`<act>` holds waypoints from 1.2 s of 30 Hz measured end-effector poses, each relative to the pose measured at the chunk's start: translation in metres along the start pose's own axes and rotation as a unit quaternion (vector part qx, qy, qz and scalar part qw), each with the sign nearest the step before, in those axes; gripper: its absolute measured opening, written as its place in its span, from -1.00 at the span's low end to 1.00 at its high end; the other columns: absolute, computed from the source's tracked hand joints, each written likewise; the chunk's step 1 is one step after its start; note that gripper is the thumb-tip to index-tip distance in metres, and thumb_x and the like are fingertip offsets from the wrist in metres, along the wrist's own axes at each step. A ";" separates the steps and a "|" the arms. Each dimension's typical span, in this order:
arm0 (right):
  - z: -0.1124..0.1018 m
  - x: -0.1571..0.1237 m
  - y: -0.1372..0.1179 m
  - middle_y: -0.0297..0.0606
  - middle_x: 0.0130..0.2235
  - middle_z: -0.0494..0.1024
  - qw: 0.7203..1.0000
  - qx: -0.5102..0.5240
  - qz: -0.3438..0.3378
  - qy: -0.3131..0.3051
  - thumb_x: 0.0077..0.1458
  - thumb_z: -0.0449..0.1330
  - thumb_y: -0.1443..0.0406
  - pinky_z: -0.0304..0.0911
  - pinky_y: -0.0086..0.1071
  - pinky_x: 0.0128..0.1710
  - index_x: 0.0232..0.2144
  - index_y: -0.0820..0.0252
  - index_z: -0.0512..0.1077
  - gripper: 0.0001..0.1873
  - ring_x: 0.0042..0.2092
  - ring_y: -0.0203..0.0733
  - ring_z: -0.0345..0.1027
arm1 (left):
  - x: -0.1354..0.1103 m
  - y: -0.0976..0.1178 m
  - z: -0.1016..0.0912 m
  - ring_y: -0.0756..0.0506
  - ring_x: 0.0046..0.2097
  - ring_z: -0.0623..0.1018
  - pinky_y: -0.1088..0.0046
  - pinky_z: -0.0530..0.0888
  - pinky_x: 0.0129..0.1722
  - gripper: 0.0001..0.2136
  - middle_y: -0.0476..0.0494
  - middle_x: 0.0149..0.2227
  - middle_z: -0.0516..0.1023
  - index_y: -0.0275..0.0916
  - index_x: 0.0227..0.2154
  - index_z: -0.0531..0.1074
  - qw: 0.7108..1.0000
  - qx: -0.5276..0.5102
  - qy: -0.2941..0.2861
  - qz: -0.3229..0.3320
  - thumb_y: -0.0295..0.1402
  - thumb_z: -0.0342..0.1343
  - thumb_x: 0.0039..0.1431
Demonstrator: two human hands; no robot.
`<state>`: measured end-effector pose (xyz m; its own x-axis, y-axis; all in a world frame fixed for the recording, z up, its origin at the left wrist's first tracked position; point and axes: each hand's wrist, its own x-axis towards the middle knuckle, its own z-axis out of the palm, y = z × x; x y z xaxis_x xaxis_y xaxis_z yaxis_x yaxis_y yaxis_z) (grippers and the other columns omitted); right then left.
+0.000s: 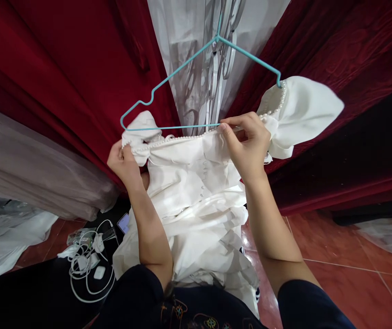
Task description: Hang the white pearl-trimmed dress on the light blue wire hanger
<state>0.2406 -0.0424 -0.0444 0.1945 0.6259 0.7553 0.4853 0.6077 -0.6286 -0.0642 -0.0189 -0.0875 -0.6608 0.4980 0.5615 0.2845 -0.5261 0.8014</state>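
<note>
A white dress (196, 192) with a pearl-trimmed neckline and puffed sleeves hangs down in front of me. A teal wire hanger (185, 66) rises above it, its right end tucked into the right sleeve (305, 109). My left hand (124, 161) pinches the left shoulder of the dress just under the hanger's left end. My right hand (247, 144) pinches the neckline together with the hanger's bottom bar.
Dark red curtains (61, 68) hang behind, with a pale patterned sheer (202, 55) between them. A grey fabric pile (27, 169) lies at left. White chargers and cables (89, 265) and a phone (123, 222) lie on the floor. Red floor tiles (346, 256) spread to the right.
</note>
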 end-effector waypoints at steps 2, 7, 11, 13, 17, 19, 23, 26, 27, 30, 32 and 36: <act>0.005 -0.003 -0.001 -0.31 -0.26 0.55 1.000 0.018 0.002 -0.008 0.35 0.32 0.13 0.17 -0.38 -0.38 -0.22 0.10 0.64 -0.81 -0.30 -0.33 0.36 | -0.024 0.002 -0.008 -0.11 -0.11 0.68 0.40 0.59 -0.04 -0.77 -0.10 -0.18 0.71 -0.27 -0.15 0.64 0.999 0.037 -0.007 -0.014 -0.44 0.15 0.16; 0.013 -0.008 -0.002 -0.30 -0.25 0.53 0.999 0.034 0.015 0.001 0.36 0.30 0.06 0.09 -0.38 -0.43 -0.20 0.11 0.63 -0.74 -0.34 -0.34 0.28 | -0.044 0.023 0.010 -0.07 -0.08 0.67 0.50 0.57 -0.04 -0.73 -0.12 -0.14 0.68 -0.24 -0.14 0.63 0.994 -0.082 -0.078 0.007 -0.44 0.31 0.04; 0.018 -0.010 -0.006 -0.28 -0.24 0.51 0.999 0.042 0.025 0.014 0.37 0.29 0.06 0.10 -0.38 -0.44 -0.19 0.13 0.62 -0.72 -0.36 -0.35 0.25 | -0.046 0.053 0.048 -0.11 0.02 0.68 0.45 0.58 0.03 -0.58 -0.16 -0.02 0.67 -0.16 0.03 0.49 0.963 -0.210 -0.157 -0.063 -0.21 0.41 0.16; 0.021 -0.012 -0.009 -0.29 -0.23 0.51 0.998 0.053 0.031 0.019 0.36 0.29 0.08 0.10 -0.38 -0.45 -0.20 0.14 0.62 -0.74 -0.38 -0.38 0.21 | -0.051 0.069 0.064 -0.15 0.10 0.66 0.36 0.56 0.12 -0.62 -0.19 0.03 0.65 -0.14 0.04 0.45 0.953 -0.225 -0.193 -0.066 -0.05 0.30 0.31; 0.024 -0.019 -0.017 -0.26 -0.18 0.54 0.997 0.067 0.025 0.031 0.38 0.26 0.12 0.19 -0.36 -0.42 -0.12 0.09 0.64 -0.78 -0.34 -0.35 0.28 | -0.060 0.088 0.080 -0.12 -0.10 0.63 0.34 0.55 -0.01 -0.75 -0.09 -0.22 0.60 -0.11 -0.13 0.39 0.951 -0.237 -0.193 -0.041 -0.03 0.15 0.45; 0.020 -0.023 -0.019 -0.21 -0.10 0.55 0.997 0.064 0.016 0.045 0.39 0.25 0.12 0.30 -0.32 -0.35 -0.07 0.05 0.64 -0.78 -0.22 -0.26 0.41 | -0.062 0.088 0.083 -0.07 -0.25 0.55 0.38 0.50 -0.17 -0.78 -0.05 -0.34 0.52 -0.10 -0.18 0.38 0.946 -0.261 -0.185 -0.046 -0.08 0.17 0.45; 0.000 -0.017 -0.010 -0.15 0.05 0.47 0.985 0.019 -0.006 0.172 0.37 0.27 0.11 0.45 -0.11 -0.08 0.00 -0.01 0.60 -0.76 -0.01 -0.10 0.46 | -0.059 0.085 0.083 -0.07 -0.32 0.49 0.39 0.44 -0.26 -0.69 -0.04 -0.38 0.46 -0.12 -0.22 0.38 0.943 -0.271 -0.182 -0.056 0.00 0.24 0.39; -0.019 0.000 0.008 -0.08 0.17 0.43 0.977 -0.034 -0.052 0.203 0.29 0.36 0.12 0.30 0.17 0.31 0.15 -0.02 0.54 -0.59 0.28 0.13 0.34 | -0.057 0.084 0.082 -0.07 -0.37 0.45 0.39 0.40 -0.33 -0.68 -0.03 -0.41 0.43 -0.12 -0.24 0.37 0.944 -0.268 -0.182 -0.062 0.00 0.25 0.36; -0.024 0.007 0.014 -0.06 0.20 0.45 0.978 -0.048 -0.066 0.194 0.24 0.41 0.17 0.20 0.22 0.40 0.18 0.00 0.53 -0.52 0.33 0.17 0.30 | -0.056 0.085 0.082 -0.07 -0.37 0.44 0.38 0.39 -0.34 -0.69 -0.03 -0.41 0.42 -0.12 -0.24 0.37 0.945 -0.264 -0.183 -0.064 -0.01 0.25 0.36; -0.034 0.027 0.029 -0.06 0.10 0.63 0.983 -0.073 -0.058 0.155 0.17 0.40 0.37 0.29 0.14 0.36 0.09 0.11 0.61 -0.58 0.19 0.10 0.49 | -0.055 0.085 0.081 -0.08 -0.36 0.46 0.37 0.40 -0.33 -0.66 -0.03 -0.42 0.40 -0.12 -0.24 0.35 0.950 -0.251 -0.179 -0.055 0.03 0.23 0.38; -0.039 0.038 0.033 -0.10 -0.08 0.72 0.989 -0.071 -0.018 0.130 0.19 0.30 0.44 0.47 -0.06 0.08 -0.06 0.17 0.68 -0.71 -0.05 -0.03 0.61 | -0.054 0.085 0.081 -0.08 -0.38 0.45 0.37 0.40 -0.33 -0.63 -0.03 -0.43 0.38 -0.12 -0.23 0.35 0.955 -0.239 -0.173 -0.044 0.09 0.21 0.37; -0.057 0.058 0.044 -0.13 -0.28 0.72 0.988 -0.041 0.017 0.150 0.16 0.19 0.51 0.41 -0.31 -0.27 -0.25 0.26 0.70 -0.72 -0.30 -0.17 0.59 | -0.048 0.083 0.079 -0.11 -0.37 0.50 0.36 0.45 -0.33 -0.54 -0.02 -0.45 0.36 -0.11 -0.21 0.34 0.961 -0.219 -0.167 -0.029 0.21 0.19 0.33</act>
<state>0.3215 -0.0071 -0.0181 0.4500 0.4644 0.7628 0.5391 0.5398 -0.6466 0.0464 -0.0324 -0.0317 -0.3867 0.6896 0.6123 -0.1140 -0.6946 0.7103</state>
